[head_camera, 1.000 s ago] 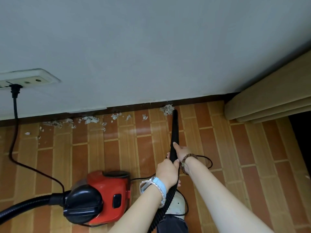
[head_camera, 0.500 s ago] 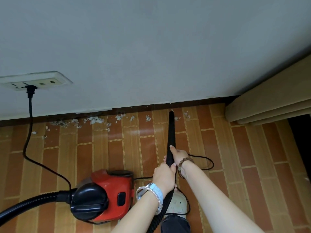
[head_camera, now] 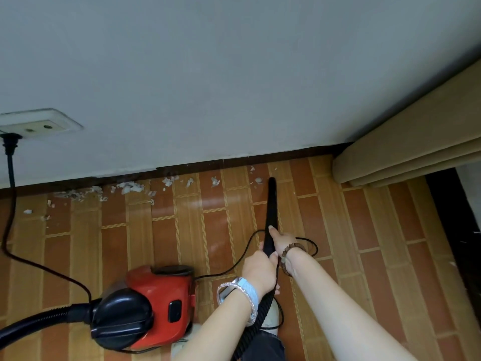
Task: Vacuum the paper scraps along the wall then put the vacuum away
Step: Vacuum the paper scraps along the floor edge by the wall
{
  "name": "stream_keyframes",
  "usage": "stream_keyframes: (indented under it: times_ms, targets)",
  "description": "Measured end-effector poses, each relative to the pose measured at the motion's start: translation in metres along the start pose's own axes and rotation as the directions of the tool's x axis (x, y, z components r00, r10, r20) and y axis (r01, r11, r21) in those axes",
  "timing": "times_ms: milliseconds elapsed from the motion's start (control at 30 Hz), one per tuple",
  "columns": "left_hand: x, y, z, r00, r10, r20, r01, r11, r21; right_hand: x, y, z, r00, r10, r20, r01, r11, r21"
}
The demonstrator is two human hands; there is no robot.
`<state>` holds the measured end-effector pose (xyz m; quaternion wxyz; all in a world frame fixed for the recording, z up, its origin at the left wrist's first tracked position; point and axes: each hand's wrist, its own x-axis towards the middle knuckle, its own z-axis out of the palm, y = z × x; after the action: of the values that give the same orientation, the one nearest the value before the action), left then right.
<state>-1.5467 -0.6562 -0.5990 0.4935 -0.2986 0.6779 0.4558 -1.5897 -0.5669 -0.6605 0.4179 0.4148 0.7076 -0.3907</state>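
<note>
Holding the crevice nozzle (head_camera: 272, 204) in left grip (head_camera: 260, 272) and right grip (head_camera: 282, 243), with paper scraps (head_camera: 130, 187) lying ahead-left of them; could snag the power cord (head_camera: 315, 247) looped under the right grip when sweeping over.

No text, brand, number or sign can be read. The body of the red vacuum (head_camera: 156, 287) shows no marking that is legible, and the plate of the wall socket (head_camera: 39, 127) is too blurred for any letters.
</note>
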Motion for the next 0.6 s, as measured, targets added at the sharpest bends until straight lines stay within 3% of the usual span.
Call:
stream_keyframes:
  times_ms: [333,600]
  targets:
    - [-0.001,-0.032,-0.019,0.994,0.029,-0.108,-0.018,0.995,0.096,-0.020,-0.003,0.039,0.997,-0.008,0.077,0.004,0.999,0.047]
    - [0.006,-0.018,-0.036,0.991,0.005,-0.136,-0.008,1.000,-0.022,-0.007,-0.024,0.047,0.996,-0.054,0.074,0.051,0.998,0.040]
